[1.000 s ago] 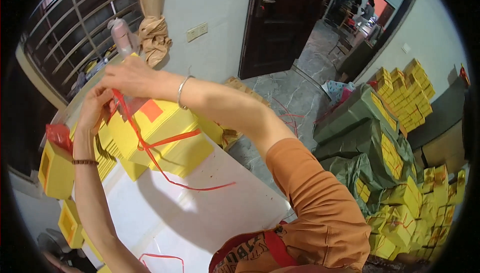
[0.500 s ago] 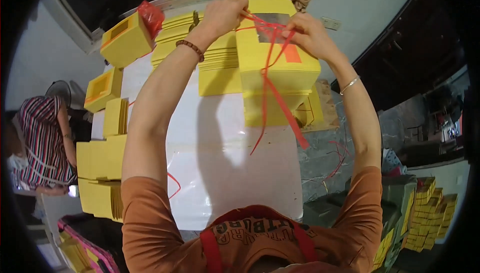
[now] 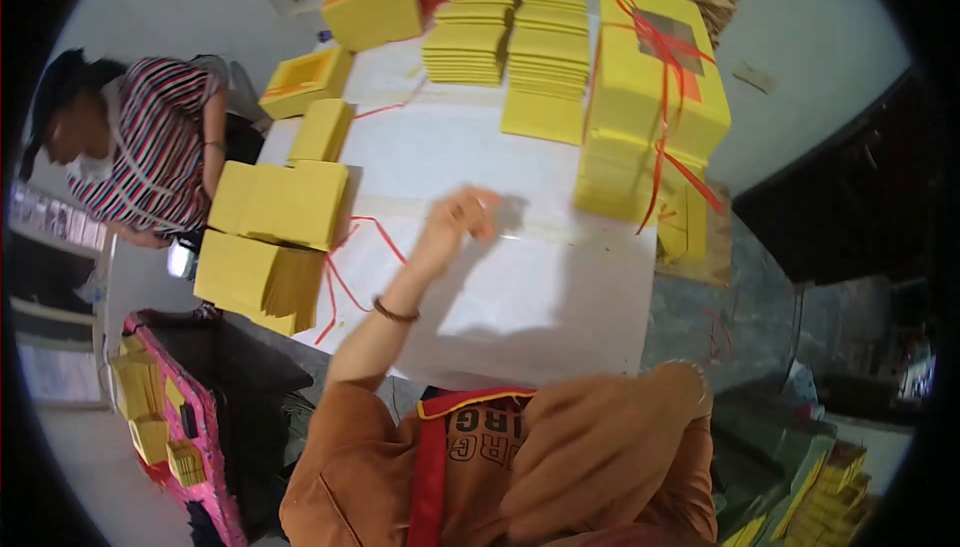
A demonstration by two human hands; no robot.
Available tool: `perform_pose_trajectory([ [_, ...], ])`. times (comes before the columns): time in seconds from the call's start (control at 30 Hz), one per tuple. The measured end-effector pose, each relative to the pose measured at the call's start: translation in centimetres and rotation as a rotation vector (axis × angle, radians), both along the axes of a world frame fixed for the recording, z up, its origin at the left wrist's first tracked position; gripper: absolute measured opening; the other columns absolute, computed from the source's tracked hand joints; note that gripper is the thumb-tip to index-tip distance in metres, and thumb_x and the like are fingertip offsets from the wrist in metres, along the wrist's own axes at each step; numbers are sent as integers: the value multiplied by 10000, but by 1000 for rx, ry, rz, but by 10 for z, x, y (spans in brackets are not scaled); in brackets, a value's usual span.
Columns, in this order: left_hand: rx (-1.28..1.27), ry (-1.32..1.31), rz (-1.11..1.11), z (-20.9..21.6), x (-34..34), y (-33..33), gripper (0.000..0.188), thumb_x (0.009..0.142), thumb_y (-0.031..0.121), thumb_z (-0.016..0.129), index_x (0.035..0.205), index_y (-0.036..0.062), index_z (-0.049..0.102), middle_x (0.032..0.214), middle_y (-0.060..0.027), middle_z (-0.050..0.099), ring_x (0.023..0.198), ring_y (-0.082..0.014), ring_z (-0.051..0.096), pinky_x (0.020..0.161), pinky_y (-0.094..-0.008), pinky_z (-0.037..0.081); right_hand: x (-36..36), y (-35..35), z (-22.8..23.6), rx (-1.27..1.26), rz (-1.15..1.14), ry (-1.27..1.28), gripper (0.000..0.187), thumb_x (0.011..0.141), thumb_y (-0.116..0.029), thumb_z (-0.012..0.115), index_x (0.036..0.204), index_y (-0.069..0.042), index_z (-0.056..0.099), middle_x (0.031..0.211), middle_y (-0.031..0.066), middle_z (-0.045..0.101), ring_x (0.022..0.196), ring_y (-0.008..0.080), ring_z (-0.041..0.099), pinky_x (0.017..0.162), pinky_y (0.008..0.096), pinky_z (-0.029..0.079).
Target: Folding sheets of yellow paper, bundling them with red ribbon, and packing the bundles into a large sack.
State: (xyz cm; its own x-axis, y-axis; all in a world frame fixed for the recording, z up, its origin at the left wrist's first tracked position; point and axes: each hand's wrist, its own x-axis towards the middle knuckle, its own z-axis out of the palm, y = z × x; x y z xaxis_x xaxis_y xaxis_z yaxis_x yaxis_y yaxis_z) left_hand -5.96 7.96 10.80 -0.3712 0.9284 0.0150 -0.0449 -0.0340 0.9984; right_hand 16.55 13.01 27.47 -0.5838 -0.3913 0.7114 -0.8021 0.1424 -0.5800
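Note:
My left hand (image 3: 462, 223) hovers over the middle of the white-covered table (image 3: 480, 297), its fingers loosely bent and somewhat apart, with nothing visible in them. Close to my chest, my right hand (image 3: 590, 452) is smeared by motion, so its fingers do not show clearly. At the table's far right stands a stack of yellow card pieces (image 3: 640, 72), out of reach of both hands. A red ribbon (image 3: 668, 52) goes around its top part, knotted or looped on the upper face, with loose ends hanging down the near side.
Folded yellow card stacks (image 3: 545, 57) lie at the back. More yellow card bundles (image 3: 280, 197) and red ribbon pieces (image 3: 375, 222) line the left side. A co-worker in a striped shirt (image 3: 160, 142) is at the left. A pink-edged container (image 3: 215, 477) stands lower left.
Both my hands have let go of the red ribbon and come back from the stack. The left is over the table, the right near my chest. The view has shifted to the left.

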Motion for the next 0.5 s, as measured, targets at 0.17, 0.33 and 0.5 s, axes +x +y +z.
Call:
perform_pose_trajectory([
  [0.17, -145, -219, -42, -7, 45, -57, 202, 876, 132, 518, 1032, 19, 578, 711, -24, 571, 654, -81, 527, 624, -224, 421, -10, -43, 9, -29, 210, 34, 276, 924, -277, 437, 929, -96, 646, 969, 44, 629, 792, 180, 596, 661, 321, 405],
  [0.33, -108, -350, -19, -22, 41, -99, 207, 872, 118, 518, 1051, 32, 575, 734, -19, 574, 679, -77, 526, 637, -215, 419, -26, -74, 13, -48, 339, -15, 264, 909, -306, 468, 906, -101, 634, 952, 47, 620, 805, 190, 579, 686, 342, 393],
  [0.5, -218, -399, -204, -40, 64, -114, 223, 868, 122, 531, 1066, 27, 566, 758, -23, 578, 696, -79, 530, 647, -214, 419, -38, -99, 9, -135, 307, -77, 260, 893, -335, 498, 883, -107, 623, 934, 50, 611, 819, 201, 562, 712, 364, 381],
])
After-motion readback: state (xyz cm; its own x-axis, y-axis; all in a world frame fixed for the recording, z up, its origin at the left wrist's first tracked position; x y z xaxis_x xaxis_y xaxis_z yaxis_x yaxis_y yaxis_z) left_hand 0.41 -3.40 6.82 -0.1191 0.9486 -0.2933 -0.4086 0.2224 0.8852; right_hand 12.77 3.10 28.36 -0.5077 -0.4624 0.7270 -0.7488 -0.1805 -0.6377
